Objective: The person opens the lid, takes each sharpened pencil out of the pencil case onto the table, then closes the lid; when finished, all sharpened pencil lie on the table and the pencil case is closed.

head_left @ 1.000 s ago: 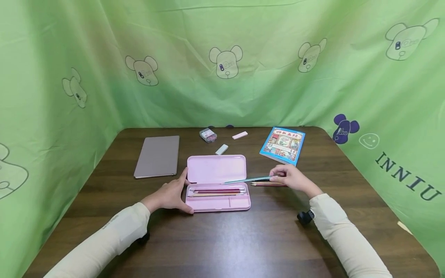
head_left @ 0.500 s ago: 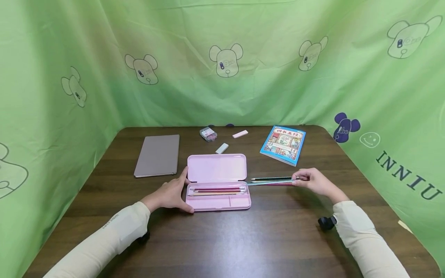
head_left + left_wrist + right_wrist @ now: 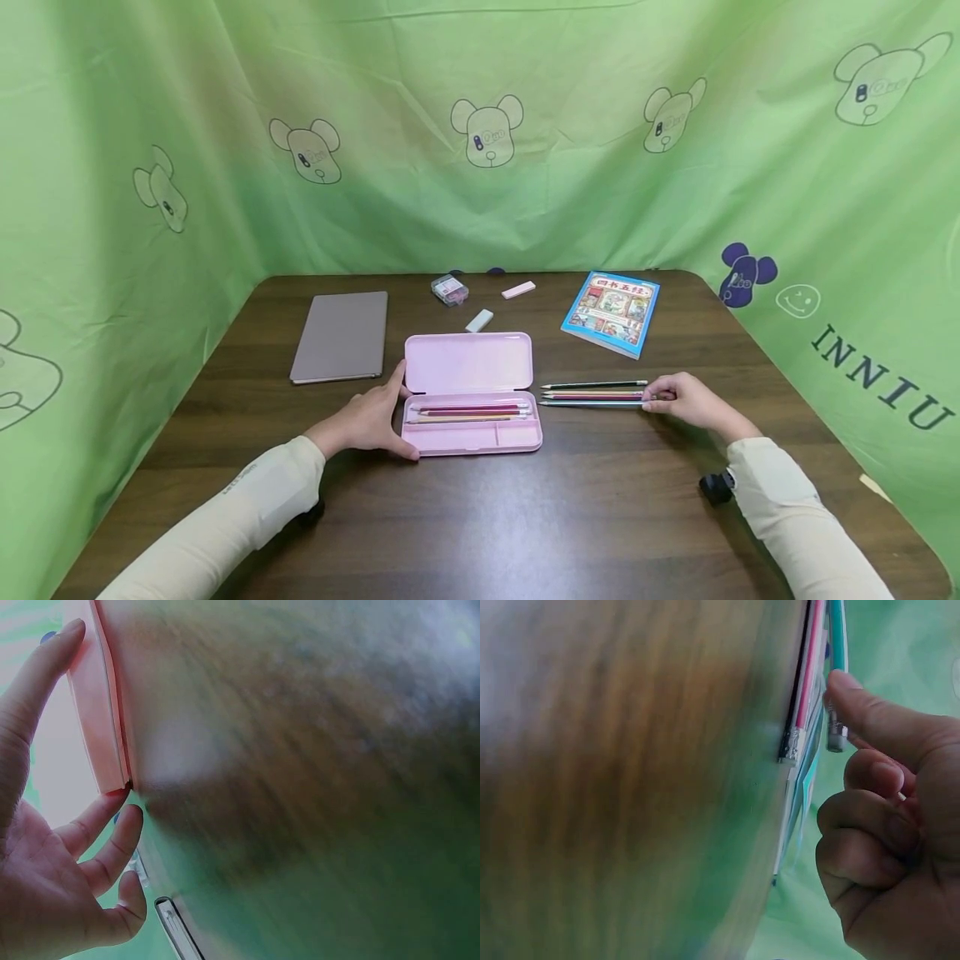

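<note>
2 hands apart: left hand [image 3: 367, 421] flat against left end of open pink case [image 3: 471, 417], fingers straight. Right hand [image 3: 684, 398], fingers curled, fingertip touching ends of 3 pencils [image 3: 592, 393] lying right of case. Book [image 3: 611, 312] far right.

head view downward, wrist views close

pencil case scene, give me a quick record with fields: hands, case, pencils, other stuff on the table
left hand: rests open against the left end of the pencil case
right hand: fingertips at the eraser ends of the loose pencils
case: pink, lid open, a few pencils inside
loose pencils: three, lying side by side on the table, right of the case
other: grey notebook, picture book, two erasers, small clear box
</note>
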Tool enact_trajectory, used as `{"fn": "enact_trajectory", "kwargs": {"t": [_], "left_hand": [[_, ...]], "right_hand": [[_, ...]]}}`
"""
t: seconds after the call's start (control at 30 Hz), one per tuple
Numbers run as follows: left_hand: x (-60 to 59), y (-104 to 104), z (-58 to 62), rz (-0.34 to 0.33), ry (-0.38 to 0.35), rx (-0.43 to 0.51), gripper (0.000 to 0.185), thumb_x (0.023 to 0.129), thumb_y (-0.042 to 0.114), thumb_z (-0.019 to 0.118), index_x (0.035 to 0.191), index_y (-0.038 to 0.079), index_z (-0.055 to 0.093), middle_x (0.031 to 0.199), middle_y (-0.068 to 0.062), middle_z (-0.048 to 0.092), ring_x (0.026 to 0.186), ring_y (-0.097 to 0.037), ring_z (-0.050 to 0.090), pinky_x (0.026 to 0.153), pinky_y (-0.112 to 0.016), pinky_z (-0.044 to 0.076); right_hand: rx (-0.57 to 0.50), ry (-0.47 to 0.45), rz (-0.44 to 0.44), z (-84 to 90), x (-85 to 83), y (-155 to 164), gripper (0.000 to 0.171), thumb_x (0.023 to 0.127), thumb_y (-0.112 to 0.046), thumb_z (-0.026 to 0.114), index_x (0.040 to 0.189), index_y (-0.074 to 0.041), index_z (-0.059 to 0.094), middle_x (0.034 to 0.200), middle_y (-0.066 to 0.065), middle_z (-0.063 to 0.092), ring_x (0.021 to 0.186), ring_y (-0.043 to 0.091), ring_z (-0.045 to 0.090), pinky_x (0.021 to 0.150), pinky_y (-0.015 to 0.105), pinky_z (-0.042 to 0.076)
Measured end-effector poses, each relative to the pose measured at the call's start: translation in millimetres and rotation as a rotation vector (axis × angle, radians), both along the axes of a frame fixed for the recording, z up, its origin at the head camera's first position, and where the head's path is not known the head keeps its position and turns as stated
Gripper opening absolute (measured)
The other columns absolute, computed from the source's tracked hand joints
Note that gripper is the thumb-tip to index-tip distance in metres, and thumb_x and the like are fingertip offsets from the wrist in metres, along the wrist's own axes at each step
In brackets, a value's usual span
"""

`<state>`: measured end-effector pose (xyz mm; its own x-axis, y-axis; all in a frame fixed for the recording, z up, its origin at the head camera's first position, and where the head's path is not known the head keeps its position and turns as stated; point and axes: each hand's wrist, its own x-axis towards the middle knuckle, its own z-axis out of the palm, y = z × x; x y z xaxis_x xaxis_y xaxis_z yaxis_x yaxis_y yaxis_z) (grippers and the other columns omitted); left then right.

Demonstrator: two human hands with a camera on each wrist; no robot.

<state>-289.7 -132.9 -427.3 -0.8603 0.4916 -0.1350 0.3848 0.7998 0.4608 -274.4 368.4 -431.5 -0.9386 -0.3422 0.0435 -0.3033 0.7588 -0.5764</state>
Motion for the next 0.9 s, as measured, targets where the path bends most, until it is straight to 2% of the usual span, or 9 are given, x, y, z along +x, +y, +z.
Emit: {"fn": "enact_trajectory", "kwargs": {"t": [0.17, 0.33, 0.43, 0.57, 0.8, 0.83, 0.9], "left_hand": [[0.2, 0.4, 0.0, 0.001, 0.002, 0.001, 0.141, 0.052, 0.061, 0.081, 0.147, 0.001, -0.004, 0.126, -0.002, 0.054, 0.119, -0.026, 0.048, 0.094, -0.056, 0.034], [1.9, 1.0, -0.3, -0.001, 0.002, 0.001, 0.14, 0.052, 0.061, 0.081, 0.147, 0.001, -0.003, 0.127, -0.001, 0.055, 0.119, -0.026, 0.048, 0.094, -0.056, 0.035], [1.7, 0.8, -0.5, -0.003, 0.007, 0.0, 0.14, 0.052, 0.061, 0.081, 0.147, 0.0, -0.003, 0.127, -0.002, 0.055, 0.119, -0.026, 0.048, 0.093, -0.056, 0.035], [1.2, 0.2, 0.8, -0.003, 0.014, -0.002, 0.14, 0.052, 0.06, 0.081, 0.147, 0.0, -0.003, 0.127, -0.003, 0.055, 0.119, -0.026, 0.048, 0.093, -0.057, 0.035], [0.9, 0.7, 1.2, -0.003, 0.007, 0.002, 0.141, 0.052, 0.061, 0.081, 0.147, -0.001, -0.003, 0.127, -0.002, 0.055, 0.119, -0.026, 0.048, 0.093, -0.057, 0.034], [0.7, 0.7, 0.6, -0.003, 0.005, 0.001, 0.141, 0.052, 0.061, 0.081, 0.147, 0.0, -0.003, 0.127, -0.002, 0.055, 0.119, -0.026, 0.048, 0.093, -0.057, 0.034], [1.1, 0.9, 0.1, -0.001, 0.0, 0.0, 0.141, 0.052, 0.062, 0.08, 0.147, 0.0, -0.003, 0.127, -0.002, 0.055, 0.12, -0.026, 0.048, 0.094, -0.058, 0.034]], "right_hand": [[0.066, -0.035, -0.042, -0.4, -7.3, 0.6, 0.009, 0.079, -0.012, 0.072, 0.081, -0.004, 0.07, 0.081, 0.005, 0.069, 0.072, -0.002, 0.053, 0.067, 0.022, 0.045], [0.056, -0.047, -0.088, -0.6, -8.9, 0.9, 0.015, 0.079, -0.014, 0.072, 0.087, -0.002, 0.071, 0.085, 0.009, 0.07, 0.072, 0.003, 0.053, 0.066, 0.022, 0.044], [0.01, -0.064, -0.115, 1.9, -8.7, -1.1, 0.017, 0.079, -0.014, 0.072, 0.09, 0.0, 0.07, 0.082, 0.007, 0.068, 0.067, 0.003, 0.046, 0.061, 0.021, 0.04], [-0.075, -0.083, -0.118, 8.0, -10.3, -9.4, 0.021, 0.079, -0.015, 0.072, 0.093, 0.001, 0.069, 0.067, -0.001, 0.055, 0.059, 0.003, 0.038, 0.054, 0.022, 0.034], [-0.185, -0.132, -0.042, 17.8, -15.8, -33.2, 0.029, 0.08, -0.02, 0.072, 0.099, 0.001, 0.068, 0.058, -0.009, 0.044, 0.054, 0.002, 0.035, 0.05, 0.022, 0.033], [-0.206, -0.137, -0.033, 19.5, -15.7, -37.8, 0.028, 0.081, -0.019, 0.071, 0.099, 0.002, 0.068, 0.056, -0.008, 0.039, 0.052, 0.002, 0.033, 0.049, 0.023, 0.032], [-0.228, -0.137, -0.014, 21.0, -16.7, -46.2, 0.029, 0.081, -0.018, 0.071, 0.1, 0.003, 0.067, 0.057, -0.007, 0.039, 0.053, 0.003, 0.032, 0.05, 0.023, 0.031]]}}
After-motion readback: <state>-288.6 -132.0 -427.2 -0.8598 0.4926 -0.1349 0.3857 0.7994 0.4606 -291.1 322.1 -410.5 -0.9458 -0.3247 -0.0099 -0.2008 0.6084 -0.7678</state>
